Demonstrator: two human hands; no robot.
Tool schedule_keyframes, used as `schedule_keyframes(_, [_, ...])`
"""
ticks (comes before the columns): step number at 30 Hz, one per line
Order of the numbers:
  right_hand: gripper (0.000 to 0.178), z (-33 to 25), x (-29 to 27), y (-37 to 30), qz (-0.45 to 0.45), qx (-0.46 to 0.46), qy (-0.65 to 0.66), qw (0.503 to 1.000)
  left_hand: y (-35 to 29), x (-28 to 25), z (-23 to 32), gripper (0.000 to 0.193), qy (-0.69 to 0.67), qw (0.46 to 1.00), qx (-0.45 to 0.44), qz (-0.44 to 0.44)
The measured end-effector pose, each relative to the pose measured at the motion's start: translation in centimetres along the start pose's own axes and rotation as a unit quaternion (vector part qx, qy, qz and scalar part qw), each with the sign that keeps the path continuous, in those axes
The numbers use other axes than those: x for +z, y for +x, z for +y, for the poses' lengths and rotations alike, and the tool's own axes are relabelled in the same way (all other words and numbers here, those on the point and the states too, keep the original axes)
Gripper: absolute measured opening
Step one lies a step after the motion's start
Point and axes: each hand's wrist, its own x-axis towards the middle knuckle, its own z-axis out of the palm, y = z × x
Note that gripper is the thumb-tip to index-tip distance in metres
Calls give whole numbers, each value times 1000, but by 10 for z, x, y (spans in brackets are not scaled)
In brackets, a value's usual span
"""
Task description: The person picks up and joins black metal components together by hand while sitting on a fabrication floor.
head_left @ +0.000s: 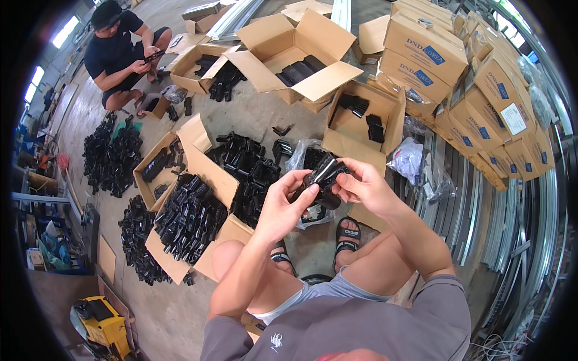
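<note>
Both my hands hold a glossy black plastic part (324, 173) up in front of my knees; its exact kind I cannot make out. My left hand (285, 201) grips its left side, thumb on the near face. From the right, my right hand (365, 188) pinches it with thumb and fingers. A darker piece hangs under the part, and I cannot tell whether the two are joined. Below and beyond my hands sits a clear plastic bag (295, 160) with black parts in it. To the left, an open carton (208, 171) is heaped with similar black parts (191, 216).
More black parts lie in piles (113, 153) on the concrete floor. An open carton (332, 144) and a larger one (265, 63) stand ahead. Stacked closed cartons (421, 48) and long metal profiles (518, 222) line the right. A co-worker (117, 51) squats far left, handling a black part.
</note>
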Motion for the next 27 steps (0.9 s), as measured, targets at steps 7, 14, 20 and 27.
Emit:
schedule_keyframes(7, [32,5,0,2,-12,-10,-51,999,-1,-3,1,35,80,995,55,-34])
schedule_keyframes(14, [33,5,5,2,-16,-27,-46,998,0,0,-2,33,125,988,84,22])
schedule_keyframes(20, [37,10,5,-2,-34,-88,-55,994,-6,2,14,36,244,943,216,64])
schedule_keyframes(27, [39,12,10,-1,-40,-123,-36,991,-9,-2,22,38,230,945,226,47])
